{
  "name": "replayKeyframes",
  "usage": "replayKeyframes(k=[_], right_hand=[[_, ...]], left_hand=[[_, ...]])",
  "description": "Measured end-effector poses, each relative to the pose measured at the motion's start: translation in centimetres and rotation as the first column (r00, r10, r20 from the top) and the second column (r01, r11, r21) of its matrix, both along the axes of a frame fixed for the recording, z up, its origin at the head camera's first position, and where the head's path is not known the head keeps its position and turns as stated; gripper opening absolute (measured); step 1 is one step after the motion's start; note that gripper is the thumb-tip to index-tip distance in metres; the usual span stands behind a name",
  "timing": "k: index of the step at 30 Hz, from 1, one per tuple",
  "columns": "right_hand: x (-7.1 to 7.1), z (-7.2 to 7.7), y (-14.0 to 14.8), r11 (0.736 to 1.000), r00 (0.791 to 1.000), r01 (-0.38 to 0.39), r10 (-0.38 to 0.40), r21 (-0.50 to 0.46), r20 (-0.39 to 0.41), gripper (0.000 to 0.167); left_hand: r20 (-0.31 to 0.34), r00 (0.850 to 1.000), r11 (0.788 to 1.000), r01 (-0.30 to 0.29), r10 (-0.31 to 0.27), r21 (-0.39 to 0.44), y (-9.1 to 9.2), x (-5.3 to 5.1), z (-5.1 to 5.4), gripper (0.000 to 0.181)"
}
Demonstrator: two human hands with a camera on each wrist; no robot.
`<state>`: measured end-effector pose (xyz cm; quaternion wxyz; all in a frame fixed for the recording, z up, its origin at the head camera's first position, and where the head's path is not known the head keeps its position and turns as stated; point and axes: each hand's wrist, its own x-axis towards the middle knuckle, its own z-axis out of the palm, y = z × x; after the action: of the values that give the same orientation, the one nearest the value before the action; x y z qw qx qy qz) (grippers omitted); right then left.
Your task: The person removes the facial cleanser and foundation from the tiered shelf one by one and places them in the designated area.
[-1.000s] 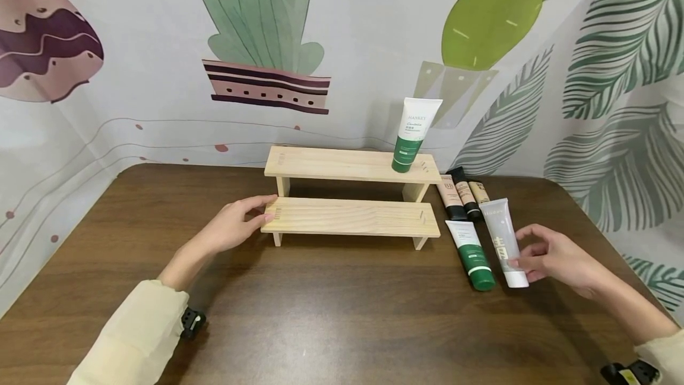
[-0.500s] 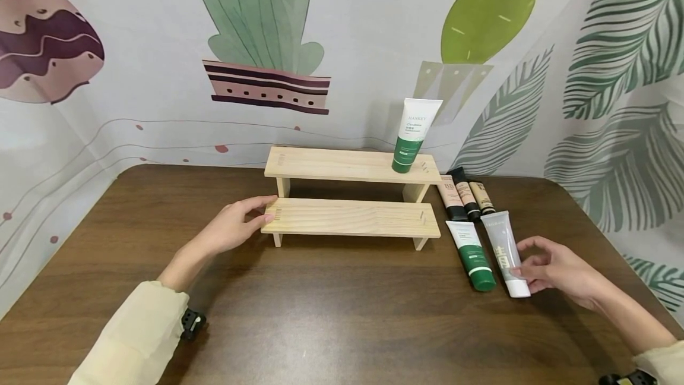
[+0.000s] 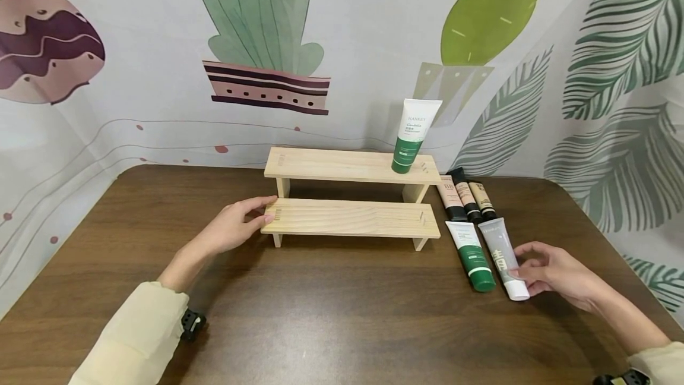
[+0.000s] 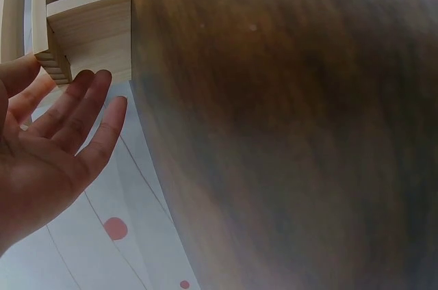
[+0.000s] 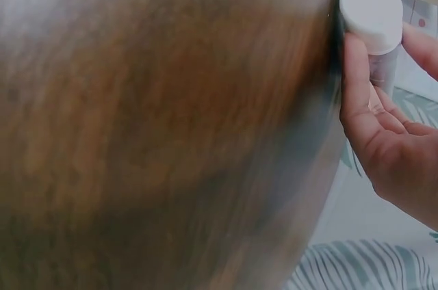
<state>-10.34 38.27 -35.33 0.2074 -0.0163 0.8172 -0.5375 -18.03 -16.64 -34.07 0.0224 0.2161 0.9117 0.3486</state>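
Observation:
My left hand [image 3: 240, 223] holds the left end of the lower board of a two-step wooden display rack [image 3: 347, 217], with the thumb on its top. In the left wrist view several fingers [image 4: 102, 136] extend by the rack's end leg. My right hand [image 3: 553, 272] pinches a grey translucent squeeze tube [image 3: 499, 251] near its white cap [image 5: 373, 13]. That tube lies at a slant at table level, just right of a white-and-green squeeze tube [image 3: 471, 257]. Another white-and-green tube [image 3: 411, 135] stands on its cap at the right of the rack's upper step.
Three small cosmetic tubes with dark caps, including a pink BB tube [image 3: 451, 195], lie side by side right of the rack. The brown wooden table [image 3: 320, 314] meets a printed wall cloth [image 3: 363, 46] at the back.
My right hand has brought the grey tube down and toward me, setting it alongside the white-and-green tube. The left hand and the rack stay put.

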Motion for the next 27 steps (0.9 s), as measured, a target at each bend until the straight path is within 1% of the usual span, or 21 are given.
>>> replayKeyframes(k=[4,11,13,19,27], right_hand=[[-0.09,-0.04,-0.20,1.000,1.000,-0.008,0.008,-0.016,-0.007,0.044],[-0.29,0.13,-0.55,1.000,1.000,0.010,-0.010,0.006,0.011,0.050],[-0.34,0.11,-0.56,1.000,1.000,0.002,-0.002,0.002,0.018,0.051],[-0.49,0.02,-0.41,0.999,0.999,-0.037,0.039,-0.035,0.032,0.046],[-0.48,0.04,-0.13,0.998,0.998,-0.040,0.042,-0.053,0.035,0.042]], left_hand=[[0.003,1.000,1.000,0.004,-0.004,0.000,0.02,0.01,0.04,0.042],[-0.003,1.000,1.000,0.003,-0.003,0.002,0.00,0.01,-0.05,0.041],[-0.008,1.000,1.000,0.002,-0.002,0.003,-0.03,0.00,-0.11,0.041],[-0.021,1.000,1.000,0.005,-0.005,0.007,-0.09,0.02,-0.15,0.041],[-0.022,1.000,1.000,0.008,-0.008,0.006,-0.17,-0.04,-0.17,0.041]])
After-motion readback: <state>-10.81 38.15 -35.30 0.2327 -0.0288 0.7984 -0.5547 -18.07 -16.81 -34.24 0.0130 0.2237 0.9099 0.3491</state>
